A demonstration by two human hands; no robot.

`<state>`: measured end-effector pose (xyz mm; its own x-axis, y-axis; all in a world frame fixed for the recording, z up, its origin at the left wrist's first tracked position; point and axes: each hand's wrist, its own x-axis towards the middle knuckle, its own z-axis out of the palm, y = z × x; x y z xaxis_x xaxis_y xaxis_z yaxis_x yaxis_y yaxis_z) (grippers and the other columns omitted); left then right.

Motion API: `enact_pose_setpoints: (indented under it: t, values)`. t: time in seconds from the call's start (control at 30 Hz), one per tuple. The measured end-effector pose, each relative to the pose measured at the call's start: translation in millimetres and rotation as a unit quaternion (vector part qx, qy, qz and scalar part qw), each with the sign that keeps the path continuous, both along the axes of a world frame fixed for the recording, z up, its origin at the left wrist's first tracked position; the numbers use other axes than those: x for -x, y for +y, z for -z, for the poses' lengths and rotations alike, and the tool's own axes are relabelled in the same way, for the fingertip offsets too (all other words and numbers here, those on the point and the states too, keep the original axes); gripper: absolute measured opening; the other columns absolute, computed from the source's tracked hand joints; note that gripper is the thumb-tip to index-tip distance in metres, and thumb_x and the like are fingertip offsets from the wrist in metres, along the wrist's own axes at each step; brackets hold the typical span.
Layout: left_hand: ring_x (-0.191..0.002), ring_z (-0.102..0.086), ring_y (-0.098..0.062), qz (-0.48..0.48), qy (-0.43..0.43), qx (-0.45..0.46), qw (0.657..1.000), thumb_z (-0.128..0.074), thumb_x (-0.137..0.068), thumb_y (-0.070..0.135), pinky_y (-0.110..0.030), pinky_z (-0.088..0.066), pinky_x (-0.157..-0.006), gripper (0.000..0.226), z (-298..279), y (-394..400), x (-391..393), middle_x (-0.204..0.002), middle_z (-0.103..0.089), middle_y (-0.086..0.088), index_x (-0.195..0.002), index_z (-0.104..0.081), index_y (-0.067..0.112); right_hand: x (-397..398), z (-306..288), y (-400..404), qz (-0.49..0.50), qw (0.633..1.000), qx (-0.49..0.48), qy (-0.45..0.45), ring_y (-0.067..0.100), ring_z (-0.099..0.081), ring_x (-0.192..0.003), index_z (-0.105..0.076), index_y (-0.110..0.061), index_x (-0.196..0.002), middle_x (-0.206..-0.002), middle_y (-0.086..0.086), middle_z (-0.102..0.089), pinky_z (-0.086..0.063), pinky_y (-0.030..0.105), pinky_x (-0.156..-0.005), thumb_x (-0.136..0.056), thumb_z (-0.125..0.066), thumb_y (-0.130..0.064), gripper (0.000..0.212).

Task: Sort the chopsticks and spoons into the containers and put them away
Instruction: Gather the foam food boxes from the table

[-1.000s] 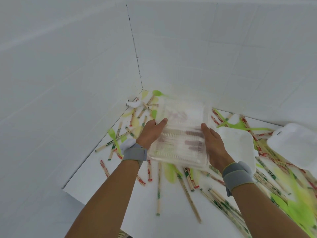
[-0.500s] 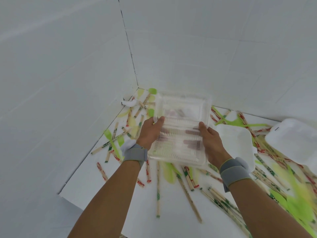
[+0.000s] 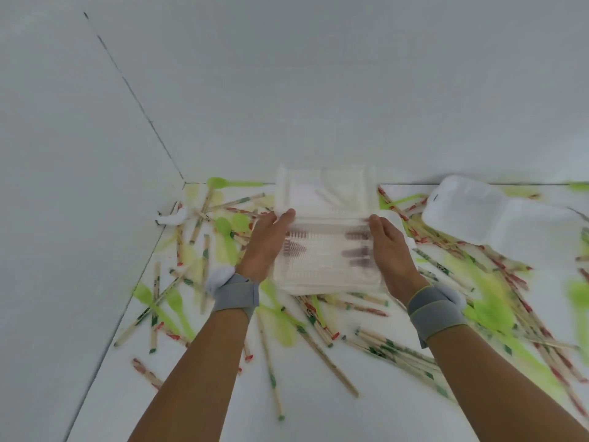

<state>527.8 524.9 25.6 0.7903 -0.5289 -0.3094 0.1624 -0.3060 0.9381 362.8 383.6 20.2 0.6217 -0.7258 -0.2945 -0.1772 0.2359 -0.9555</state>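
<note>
The container (image 3: 325, 247) is thin clear plastic, glossy and ribbed, blurred here. The chopsticks (image 3: 331, 362) look like pale, matt wood with printed red and green bands. The spoons (image 3: 178, 309) are translucent lime-green plastic, smooth. The foam box (image 3: 471, 212) at right looks matt white. The worktop (image 3: 197, 409) is smooth and white, the wristbands (image 3: 236, 296) grey woven cloth.

No readable text, label, brand or number anywhere. Chopstick wrappers (image 3: 322, 352) carry green and red printed marks, too blurred to read. Clear container (image 3: 325, 250) shows dark smeared patches inside, illegible; motion blur over whole frame.
</note>
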Motion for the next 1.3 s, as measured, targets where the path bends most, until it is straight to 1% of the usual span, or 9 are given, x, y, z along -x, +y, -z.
enact_pose_setpoints:
  t: [0.13,0.3,0.4,0.53,0.67,0.83,1.07,1.23,1.3]
  values:
    - [-0.099,-0.058,-0.008,0.069,-0.01,0.005,0.998,-0.056,-0.1,0.046,-0.022,-0.04,-0.075,0.043,-3.8,-43.8,38.2,-0.109,-0.065,0.006,-0.111,-0.066,0.006,53.9,-8.9,-26.7,0.067,0.998,0.007,0.002,0.039,-0.075,-0.079,-0.059,-0.009,-0.118,-0.109,0.012,-0.074,-0.06,0.047,-0.068,-0.11,-0.038,-0.041,0.039]
    - [-0.091,-0.049,0.006,0.147,-0.015,0.024,0.989,-0.051,-0.103,0.044,-0.024,-0.036,-0.086,0.031,-12.6,-111.2,121.5,-0.107,-0.055,0.018,-0.116,-0.061,0.017,151.4,-14.9,-67.1,0.146,0.989,0.036,0.013,0.04,-0.074,-0.089,-0.064,-0.015,-0.108,-0.11,0.012,-0.072,-0.06,0.056,-0.081,-0.104,-0.043,-0.055,0.045]
    - [-0.081,-0.052,0.004,0.19,-0.025,0.037,0.981,-0.053,-0.103,0.042,-0.014,-0.042,-0.068,0.036,-19.8,-151.9,187.0,-0.1,-0.057,0.011,-0.108,-0.063,0.008,225.7,-7.1,-94.3,0.195,0.98,0.039,0.014,0.047,-0.069,-0.096,-0.063,-0.016,-0.102,-0.11,0.016,-0.07,-0.055,0.063,-0.089,-0.095,-0.047,-0.068,0.055]
    - [-0.078,-0.054,-0.016,0.248,-0.02,0.039,0.968,-0.058,-0.098,0.047,-0.032,-0.041,-0.075,0.035,-24.1,-206.9,282.2,-0.084,-0.051,-0.002,-0.083,-0.05,0.016,333.3,-8.9,-125.7,0.255,0.967,0.022,0.011,0.038,-0.069,-0.106,-0.068,-0.028,-0.109,-0.118,0.004,-0.071,-0.054,0.06,-0.096,-0.088,-0.052,-0.076,0.054]
    - [-0.084,-0.062,-0.025,0.297,-0.011,0.043,0.954,-0.057,-0.096,0.051,-0.037,-0.048,-0.081,0.039,-22.4,-260.0,386.5,-0.092,-0.062,-0.011,-0.092,-0.062,0.013,443.1,-22.1,-152.9,0.309,0.951,0.015,0.013,0.038,-0.068,-0.109,-0.067,-0.037,-0.103,-0.121,0.003,-0.07,-0.053,0.058,-0.098,-0.087,-0.051,-0.071,0.041]
    - [-0.083,-0.052,-0.014,0.347,-0.004,0.035,0.937,-0.052,-0.101,0.046,-0.032,-0.041,-0.077,0.028,-15.0,-322.4,492.5,-0.089,-0.054,0.005,-0.098,-0.054,0.018,554.2,-29.3,-183.8,0.354,0.935,0.003,-0.013,0.041,-0.075,-0.085,-0.049,-0.015,-0.124,-0.112,0.014,-0.072,-0.058,0.042,-0.068,-0.108,-0.044,-0.038,0.028]
    - [-0.101,-0.062,-0.032,0.412,0.035,0.024,0.91,-0.063,-0.088,0.058,-0.048,-0.048,-0.101,0.04,-10.5,-413.8,606.2,-0.098,-0.061,-0.003,-0.09,-0.059,0.018,666.1,-19.2,-247.7,0.408,0.912,0.018,-0.02,0.042,-0.075,-0.081,-0.043,-0.011,-0.133,-0.105,0.015,-0.075,-0.056,0.043,-0.069,-0.109,-0.042,-0.035,0.034]
    - [-0.104,-0.069,-0.03,0.414,0.068,0.035,0.907,-0.072,-0.078,0.062,-0.054,-0.053,-0.096,0.052,-5.0,-503.5,674.0,-0.114,-0.071,-0.002,-0.109,-0.067,0.02,732.0,-19.5,-340.2,0.415,0.909,0.029,-0.015,0.042,-0.075,-0.081,-0.043,-0.012,-0.133,-0.107,0.016,-0.075,-0.056,0.04,-0.065,-0.109,-0.043,-0.036,0.034]
    - [-0.081,-0.071,-0.033,0.411,0.094,0.039,0.906,-0.071,-0.089,0.047,-0.044,-0.059,-0.075,0.044,-4.3,-541.6,697.3,-0.109,-0.072,-0.012,-0.113,-0.06,0.012,752.0,-22.3,-376.3,0.416,0.909,0.024,-0.011,0.04,-0.075,-0.08,-0.042,-0.013,-0.133,-0.108,0.016,-0.074,-0.056,0.036,-0.06,-0.109,-0.042,-0.036,0.033]
